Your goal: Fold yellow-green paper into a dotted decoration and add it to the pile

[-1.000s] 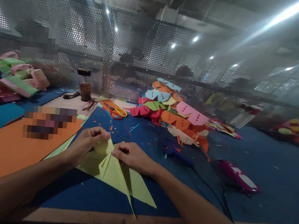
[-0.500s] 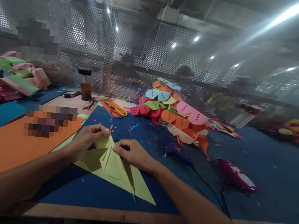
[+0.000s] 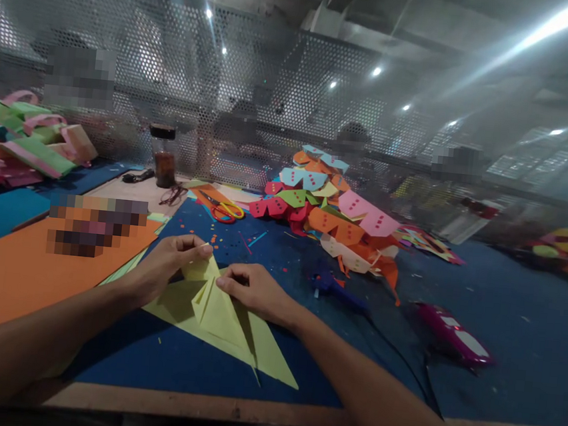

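Observation:
A yellow sheet of paper (image 3: 226,321), partly folded into pointed layers, stands over the blue tabletop in front of me. My left hand (image 3: 171,262) pinches its upper left corner between thumb and fingers. On the other side, my right hand (image 3: 251,290) is closed on the paper's upper fold, thumb pressed on the near face. The paper's long pointed end reaches toward the table's front edge. Fingers behind the sheet are partly hidden.
Orange-handled scissors (image 3: 226,211) lie beyond my hands. Folded coloured paper shapes (image 3: 336,225) are heaped behind, right of centre. A blue glue gun (image 3: 339,292) with a cord and a magenta device (image 3: 455,337) lie right. Orange sheets (image 3: 16,281) and a jar (image 3: 165,161) are left.
The hands and yellow paper hold nearly the same pose. The whole view has shifted very slightly.

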### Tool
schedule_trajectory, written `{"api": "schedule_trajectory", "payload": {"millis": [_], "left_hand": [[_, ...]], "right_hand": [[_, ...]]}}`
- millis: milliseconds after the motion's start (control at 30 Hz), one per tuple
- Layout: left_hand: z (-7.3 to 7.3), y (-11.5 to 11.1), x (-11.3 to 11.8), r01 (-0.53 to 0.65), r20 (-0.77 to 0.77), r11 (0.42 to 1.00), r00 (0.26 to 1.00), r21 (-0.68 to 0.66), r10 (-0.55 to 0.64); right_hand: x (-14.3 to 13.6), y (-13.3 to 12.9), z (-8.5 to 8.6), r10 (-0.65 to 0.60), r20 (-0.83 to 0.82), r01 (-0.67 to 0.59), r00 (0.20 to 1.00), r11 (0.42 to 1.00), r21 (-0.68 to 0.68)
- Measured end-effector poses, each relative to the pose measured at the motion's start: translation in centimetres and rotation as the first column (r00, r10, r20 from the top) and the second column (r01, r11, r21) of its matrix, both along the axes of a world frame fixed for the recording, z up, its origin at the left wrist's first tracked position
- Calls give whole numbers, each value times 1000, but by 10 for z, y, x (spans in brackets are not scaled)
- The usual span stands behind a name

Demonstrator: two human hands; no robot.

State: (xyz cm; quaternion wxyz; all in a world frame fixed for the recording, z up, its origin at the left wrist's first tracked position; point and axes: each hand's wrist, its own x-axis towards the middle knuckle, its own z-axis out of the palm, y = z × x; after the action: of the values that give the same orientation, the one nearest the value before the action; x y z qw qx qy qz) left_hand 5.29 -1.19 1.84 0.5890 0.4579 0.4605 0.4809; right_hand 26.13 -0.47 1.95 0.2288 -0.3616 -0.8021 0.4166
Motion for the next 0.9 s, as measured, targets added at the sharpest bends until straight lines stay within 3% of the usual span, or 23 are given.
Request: {"api": "schedule_trajectory", "payload": {"millis": [200,400,633,900], "left_hand": [[2,-1,-1,-16,0,999,1000,45,16],[9,-4,2,-36,-3,999,999,19,36],[2,-1,-1,-28,-16,994,999,103,30],[2,0,1,-24,-5,994,1000,108,25]], "right_hand": [[1,-1,3,-17,27,16,999,999,47],[4,-1,3,21,18,-21,1000,1000,-11],[6,0,3,26,4,-25,1000,999,-48],[8,0,5,12,-26,-14,1000,997,-72]]}}
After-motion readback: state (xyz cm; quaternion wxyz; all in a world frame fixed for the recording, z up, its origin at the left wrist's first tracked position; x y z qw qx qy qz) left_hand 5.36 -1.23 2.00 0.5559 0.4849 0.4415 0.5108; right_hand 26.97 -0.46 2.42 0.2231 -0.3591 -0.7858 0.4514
